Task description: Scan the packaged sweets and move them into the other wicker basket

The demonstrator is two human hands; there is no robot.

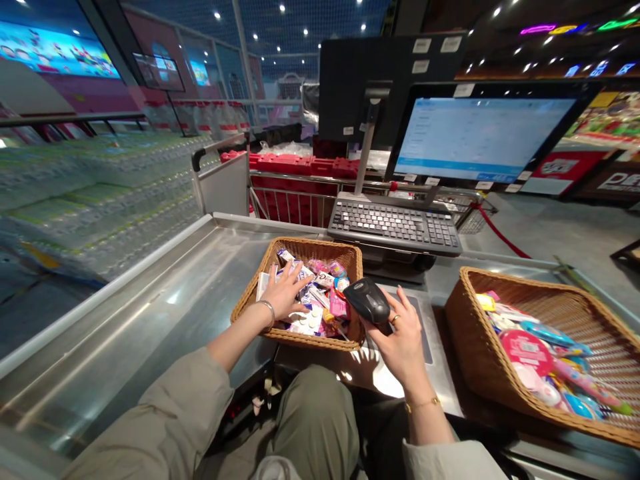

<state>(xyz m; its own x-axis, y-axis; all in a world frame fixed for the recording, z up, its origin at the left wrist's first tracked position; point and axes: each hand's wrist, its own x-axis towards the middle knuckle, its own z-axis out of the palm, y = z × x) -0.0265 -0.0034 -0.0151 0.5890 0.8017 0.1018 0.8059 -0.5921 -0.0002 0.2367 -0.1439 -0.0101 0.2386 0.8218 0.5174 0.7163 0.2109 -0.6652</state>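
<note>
While resting the left hand (pixel 287 292) on the packets (pixel 339 305) with fingers spread apart, clasps a black scanner (pixel 367 301) in the right hand (pixel 403 333), with fingers closed around the handle. Has the packets heaped loosely beneath and around the left hand, small and glossy, mostly white, purple and pink, inside a woven brown basket (pixel 313 342). Holds the scanner close to the basket's right rim. Has a second basket (pixel 460 333) to the right of the right hand, with brighter packs (pixel 525 351) piled inside. Works at a streaked metal counter (pixel 200 280), stretching away left of the left hand. Faces a keyboard (pixel 393 221) and lit screen (pixel 480 137) beyond the right hand, with clear bottles (pixel 100 193) stacked far left of the left hand, under a dark, light-dotted ceiling (pixel 295 23).
</note>
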